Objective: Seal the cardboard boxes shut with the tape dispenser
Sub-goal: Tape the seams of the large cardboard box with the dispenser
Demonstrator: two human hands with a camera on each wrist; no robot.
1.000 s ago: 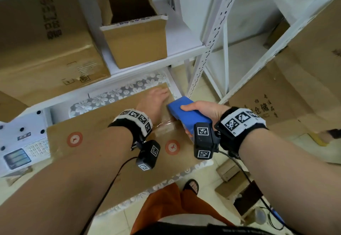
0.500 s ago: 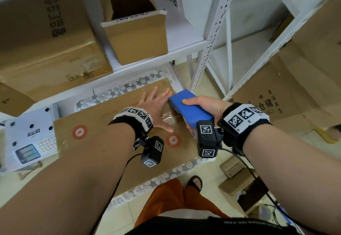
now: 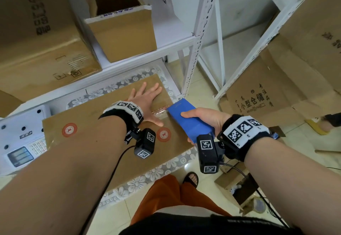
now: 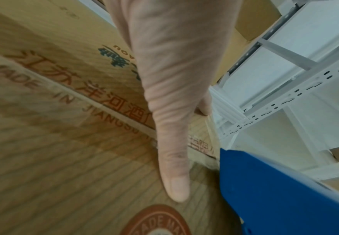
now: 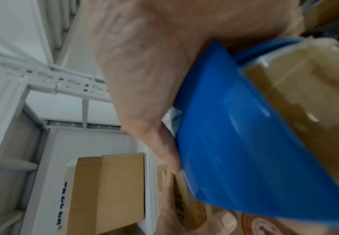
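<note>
A white scale [image 3: 20,140] sits at the far left, beside the cardboard box [image 3: 103,142] lying flat on a floral mat [image 3: 160,170]. The left hand [image 3: 145,103] presses flat on the box top, fingers straight and spread, thumb near a round red stamp [image 3: 163,134]. Just right of it, the right hand [image 3: 204,118] grips the blue tape dispenser [image 3: 190,122], its front end at the box's right edge, where a strip of clear tape [image 3: 159,109] lies on the cardboard

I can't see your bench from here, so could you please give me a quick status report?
Left hand flat on the cardboard box. Right hand grips the blue tape dispenser at the box's right end. Nothing in the way.
</note>
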